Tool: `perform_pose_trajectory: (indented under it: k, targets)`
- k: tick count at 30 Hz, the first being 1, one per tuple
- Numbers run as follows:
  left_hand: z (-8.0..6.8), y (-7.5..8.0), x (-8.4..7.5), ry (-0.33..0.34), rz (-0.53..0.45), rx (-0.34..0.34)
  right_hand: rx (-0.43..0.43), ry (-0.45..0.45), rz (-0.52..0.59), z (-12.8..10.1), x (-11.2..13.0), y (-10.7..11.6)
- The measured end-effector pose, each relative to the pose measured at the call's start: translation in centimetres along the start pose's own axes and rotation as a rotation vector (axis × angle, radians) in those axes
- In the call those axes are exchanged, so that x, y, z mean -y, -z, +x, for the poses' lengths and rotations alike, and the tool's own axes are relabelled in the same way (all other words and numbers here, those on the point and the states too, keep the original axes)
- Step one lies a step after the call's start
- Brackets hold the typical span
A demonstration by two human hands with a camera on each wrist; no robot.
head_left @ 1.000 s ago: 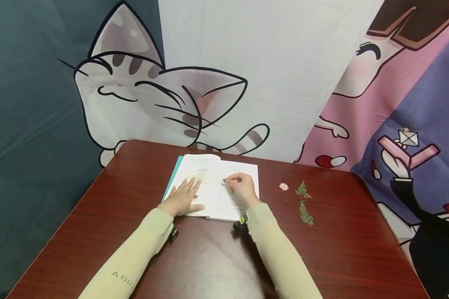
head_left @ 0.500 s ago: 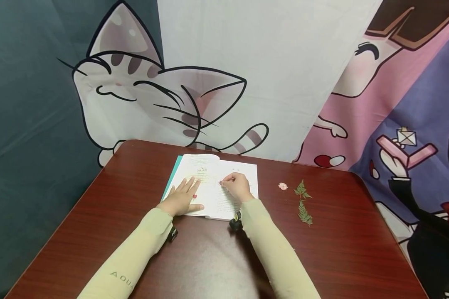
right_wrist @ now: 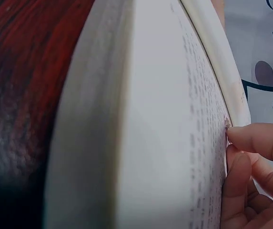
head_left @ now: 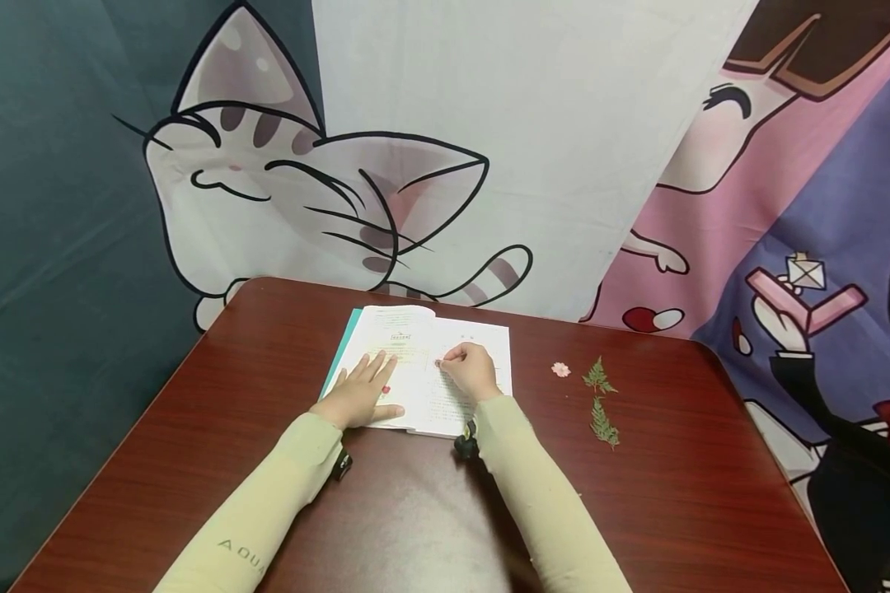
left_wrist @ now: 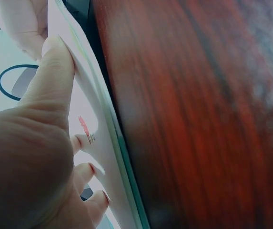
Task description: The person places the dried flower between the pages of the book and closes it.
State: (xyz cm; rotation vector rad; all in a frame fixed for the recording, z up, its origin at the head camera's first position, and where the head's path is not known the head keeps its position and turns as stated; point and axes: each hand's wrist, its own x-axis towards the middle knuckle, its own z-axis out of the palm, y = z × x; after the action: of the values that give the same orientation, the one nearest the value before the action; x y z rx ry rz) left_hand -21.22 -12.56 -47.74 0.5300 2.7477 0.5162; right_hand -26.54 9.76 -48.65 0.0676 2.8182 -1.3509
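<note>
An open book (head_left: 448, 395) lies on the table, its teal cover (head_left: 341, 354) showing along the left edge. My left hand (head_left: 358, 399) rests on the left page with fingers spread. A small red mark (head_left: 386, 389) shows on the page between its thumb and index finger; whether it is printed cannot be told. Over the right page, close to the gutter, my right hand (head_left: 472, 371) pinches a small brownish pressed flower (right_wrist: 227, 122) between thumb and fingertips. The fingers hide most of it. In the right wrist view the flower touches or nearly touches the printed page.
To the book's right, a pink pressed flower (head_left: 560, 370) lies on the brown table (head_left: 682, 461). Two green fern leaves (head_left: 599, 376) lie beyond it, one nearer the front edge. A cartoon-printed cloth backdrop (head_left: 534, 123) hangs behind the table.
My right hand has shifted slightly left, toward the gutter, with the small flower still pinched; in the last half second it barely moves. The left hand stays in place.
</note>
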Motion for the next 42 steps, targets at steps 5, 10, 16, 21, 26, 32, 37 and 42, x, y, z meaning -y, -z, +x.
perform_pose_trajectory:
  k: [5, 10, 16, 21, 26, 32, 37, 42]
  targets:
    - [0.1, 0.1, -0.1, -0.005, 0.003, -0.002, 0.017, -0.003, 0.041, -0.1, -0.2, 0.3]
    - [-0.1, 0.2, -0.2, -0.002, -0.004, 0.004, 0.060, 0.022, 0.141, -0.5, -0.5, 0.6]
    - [-0.4, 0.2, -0.3, 0.005, -0.027, 0.002, 0.095, 0.045, 0.235, -1.4, -0.7, 1.4]
    - [-0.4, -0.1, -0.3, 0.007, -0.023, 0.001, 0.011, 0.141, 0.175, -2.0, -1.1, 2.8]
    - [-0.3, -0.1, -0.2, 0.002, -0.022, -0.011, -0.079, 0.168, 0.130, -2.7, -1.5, 4.8]
    - [-0.2, -0.3, 0.0, 0.000, -0.020, -0.017, -0.144, 0.130, 0.100, -3.5, -2.1, 6.8]
    - [-0.1, -0.5, 0.1, -0.001, -0.018, -0.025, -0.197, 0.056, 0.050, -4.0, -3.1, 7.7]
    - [-0.1, -0.5, 0.2, 0.005, -0.016, -0.026, -0.210, -0.003, 0.021, -4.2, -4.1, 8.1]
